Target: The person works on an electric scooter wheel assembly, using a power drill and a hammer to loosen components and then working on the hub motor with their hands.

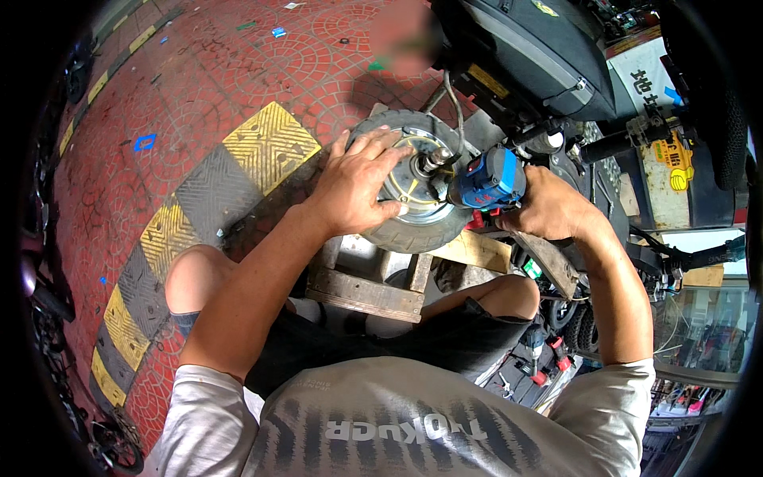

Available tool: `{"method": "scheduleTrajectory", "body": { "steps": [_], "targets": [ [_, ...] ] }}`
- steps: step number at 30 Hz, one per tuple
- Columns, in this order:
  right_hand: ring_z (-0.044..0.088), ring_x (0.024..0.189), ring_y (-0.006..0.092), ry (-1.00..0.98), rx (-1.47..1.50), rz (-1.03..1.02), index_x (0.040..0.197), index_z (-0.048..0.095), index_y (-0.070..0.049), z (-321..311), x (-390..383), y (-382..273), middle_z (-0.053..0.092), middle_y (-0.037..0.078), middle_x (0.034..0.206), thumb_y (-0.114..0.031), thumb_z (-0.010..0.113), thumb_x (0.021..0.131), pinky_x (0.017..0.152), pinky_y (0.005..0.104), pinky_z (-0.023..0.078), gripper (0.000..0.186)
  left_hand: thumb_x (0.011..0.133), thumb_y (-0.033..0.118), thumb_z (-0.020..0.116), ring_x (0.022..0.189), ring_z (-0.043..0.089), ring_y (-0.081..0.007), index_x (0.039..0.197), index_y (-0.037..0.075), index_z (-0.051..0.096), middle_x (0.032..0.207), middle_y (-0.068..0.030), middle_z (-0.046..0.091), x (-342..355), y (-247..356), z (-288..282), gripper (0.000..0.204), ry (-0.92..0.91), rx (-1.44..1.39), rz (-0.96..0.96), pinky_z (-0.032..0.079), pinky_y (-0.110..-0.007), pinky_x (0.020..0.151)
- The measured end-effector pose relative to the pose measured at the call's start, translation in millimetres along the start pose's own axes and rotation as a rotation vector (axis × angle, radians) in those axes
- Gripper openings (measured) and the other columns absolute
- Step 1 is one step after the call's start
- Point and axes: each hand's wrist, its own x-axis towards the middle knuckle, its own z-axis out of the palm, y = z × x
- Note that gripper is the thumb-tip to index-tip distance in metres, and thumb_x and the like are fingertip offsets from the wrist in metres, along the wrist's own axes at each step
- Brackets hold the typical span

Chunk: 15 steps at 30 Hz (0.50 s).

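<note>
A wheel with a black tyre (421, 236) and a metal hub lies on its side on a wooden frame (362, 294) between my knees. My left hand (355, 181) lies across the tyre and hub edge with its fingers spread. In my right hand (548, 205) is a blue cordless impact wrench (485, 179), gripped by its handle. Its nose reaches over the right part of the hub, and I cannot tell whether it touches anything there. The metal axle end (433, 161) stands up from the hub, and a cable (457, 107) runs near it.
A black scooter body (528, 56) stands close beyond the wheel. Yellow and black speed-bump strips (218, 195) cross the red paved floor (230, 71) at left. Another power tool (532, 346) lies by my right knee. A glass cabinet (707, 330) is at far right.
</note>
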Motion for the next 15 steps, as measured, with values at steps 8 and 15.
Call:
{"method": "scheduleTrajectory", "body": {
  "steps": [8, 15],
  "targets": [
    [0.076, 0.095, 0.0369, 0.065, 0.198, -0.079, 0.117, 0.077, 0.0, 10, -7, 10, 0.079, 0.026, 0.099, -0.021, 0.087, 0.081, 0.091, 0.0445, 0.06, 0.043, 0.082, 0.04, 0.091, 0.162, 0.036, -0.0411, 0.159, 0.014, 0.056, 0.169, -0.02, 0.048, -1, 0, 0, 0.088, 0.004, -0.006, 0.009, 0.023, -0.067, 0.132],
    [0.078, 0.098, 0.0442, 0.129, -0.102, 0.101, 0.103, 0.075, 0.007, 13, -6, 12, 0.075, 0.034, 0.093, -0.02, 0.083, 0.082, 0.085, 0.0505, 0.06, 0.036, 0.077, 0.048, 0.093, 0.162, 0.036, -0.0419, 0.158, 0.008, 0.055, 0.169, -0.0214, 0.048, 7, 16, -7, 0.098, -0.039, 0.084, -0.048, 0.024, -0.069, 0.131]
  ]
}}
